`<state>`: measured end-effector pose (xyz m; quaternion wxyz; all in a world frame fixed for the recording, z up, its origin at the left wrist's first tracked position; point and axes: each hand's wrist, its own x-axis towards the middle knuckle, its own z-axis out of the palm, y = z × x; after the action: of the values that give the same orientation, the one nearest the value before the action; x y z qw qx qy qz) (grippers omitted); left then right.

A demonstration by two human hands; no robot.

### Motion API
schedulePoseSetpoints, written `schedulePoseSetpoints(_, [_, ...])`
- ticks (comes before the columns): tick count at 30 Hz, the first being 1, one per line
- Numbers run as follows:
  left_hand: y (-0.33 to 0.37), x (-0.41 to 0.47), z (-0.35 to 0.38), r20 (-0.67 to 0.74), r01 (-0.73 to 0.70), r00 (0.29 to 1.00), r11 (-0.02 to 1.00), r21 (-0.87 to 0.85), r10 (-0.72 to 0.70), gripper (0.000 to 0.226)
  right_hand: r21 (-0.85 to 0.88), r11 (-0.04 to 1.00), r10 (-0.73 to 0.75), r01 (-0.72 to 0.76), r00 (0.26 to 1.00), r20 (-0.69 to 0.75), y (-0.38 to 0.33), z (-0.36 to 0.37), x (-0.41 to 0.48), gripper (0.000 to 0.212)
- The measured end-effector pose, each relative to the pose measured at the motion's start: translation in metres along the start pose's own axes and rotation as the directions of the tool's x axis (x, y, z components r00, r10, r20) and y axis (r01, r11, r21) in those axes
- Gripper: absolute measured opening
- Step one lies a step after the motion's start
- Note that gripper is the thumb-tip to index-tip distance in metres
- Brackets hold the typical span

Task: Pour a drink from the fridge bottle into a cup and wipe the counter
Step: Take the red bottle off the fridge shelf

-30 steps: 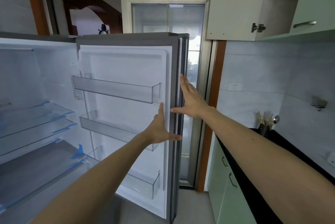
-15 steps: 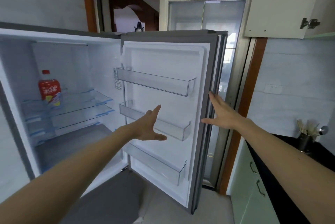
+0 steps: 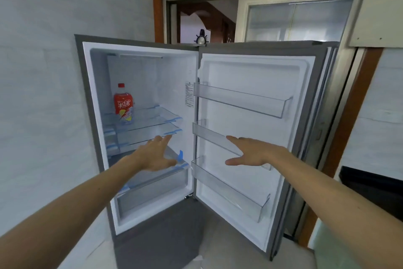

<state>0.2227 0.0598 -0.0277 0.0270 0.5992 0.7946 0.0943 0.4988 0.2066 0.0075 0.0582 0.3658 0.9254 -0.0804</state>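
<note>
Two bare forearms stretch forward from the bottom corners of the view, toward an open fridge. The left hand (image 3: 156, 155) is held flat, palm down, in front of the lower shelves. Its fingers (image 3: 162, 139) are straight and close together, the thumb spread, and it holds nothing. It appears to be reaching into the compartment, the likely first move toward the drink. The right hand (image 3: 253, 152) is also flat and empty, fingers straight and thumb out. It hovers in front of the middle door bin (image 3: 209, 135); whether it touches the bin cannot be told. It may be there to steady the door.

The fridge door (image 3: 250, 77) is swung fully open to the right, which leaves the inside free to reach. Its three clear bins hold nothing that can be seen. At the far right edge is a strip of dark worktop (image 3: 370, 183). No cup or cloth is in view.

Deeper inside the fridge (image 3: 170, 85), a bottle (image 3: 123, 103) with a red label and red cap stands upright on the upper glass shelf (image 3: 152, 116), near the back left corner. It is well apart from both hands and above the left one, so that hand would have to rise and go further in.

On top of the fridge sits a small dark ornament (image 3: 201, 39). Beyond it, a wood-framed doorway (image 3: 207, 20) leads to another room.
</note>
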Motion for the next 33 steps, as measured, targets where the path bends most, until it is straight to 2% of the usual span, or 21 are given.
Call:
schedulePoseSetpoints(6, [-0.070, -0.038, -0.026, -0.020, 0.080, 0.997, 0.992, 0.095, -0.078, 0.095, 0.007, 0.992, -0.127, 0.128, 0.987, -0.096, -0.099, 0.002, 0.042, 0.094])
schedulePoseSetpoints(16, [-0.159, -0.078, -0.033, 0.005, 0.186, 0.982, 0.971, 0.151, -0.189, 0.098, 0.018, 0.975, -0.218, 0.219, 0.973, -0.073, -0.205, 0.013, 0.096, 0.095])
schedulePoseSetpoints(24, [-0.187, -0.069, -0.029, -0.015, 0.215, 0.977, 0.970, 0.113, -0.215, 0.097, -0.003, 0.967, -0.255, 0.255, 0.964, -0.072, -0.234, 0.011, 0.131, 0.096])
schedulePoseSetpoints(33, [-0.207, -0.016, -0.019, 0.003, 0.246, 0.969, 0.960, 0.135, -0.249, 0.098, -0.009, 0.961, -0.277, 0.277, 0.959, -0.057, -0.211, 0.001, 0.195, 0.097])
